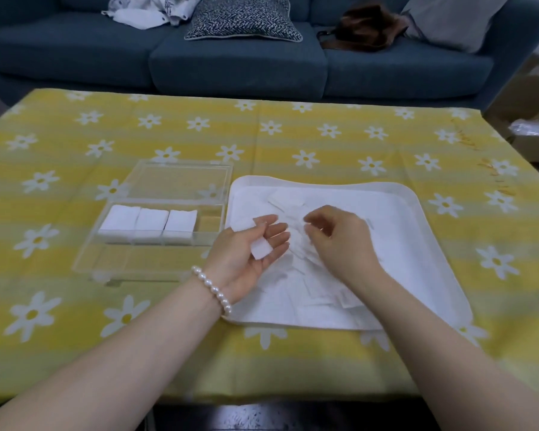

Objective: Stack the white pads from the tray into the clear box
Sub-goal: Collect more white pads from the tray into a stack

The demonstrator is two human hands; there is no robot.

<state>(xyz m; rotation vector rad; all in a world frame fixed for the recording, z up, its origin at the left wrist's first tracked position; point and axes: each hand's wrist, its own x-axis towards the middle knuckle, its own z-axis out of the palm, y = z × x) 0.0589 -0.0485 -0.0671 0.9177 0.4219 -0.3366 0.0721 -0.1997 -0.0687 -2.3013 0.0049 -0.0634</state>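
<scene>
A white tray [423,231] lies on the table right of centre, with several loose white pads [318,293] scattered in it. My left hand [246,256] is palm up over the tray's left edge, fingers nearly straight, and a small white pad [261,249] rests on them. My right hand [339,237] hovers over the tray's middle with fingers curled down toward the pads; whether it pinches one I cannot tell. The clear box [156,244] stands left of the tray, lid open behind it, with three stacks of white pads [150,222] in its compartments.
The table wears a yellow cloth with white daisies [324,135]. A blue sofa [231,63] with a patterned cushion [243,18] and a brown bag [367,28] runs along the far side. A cardboard box [529,119] sits at the right.
</scene>
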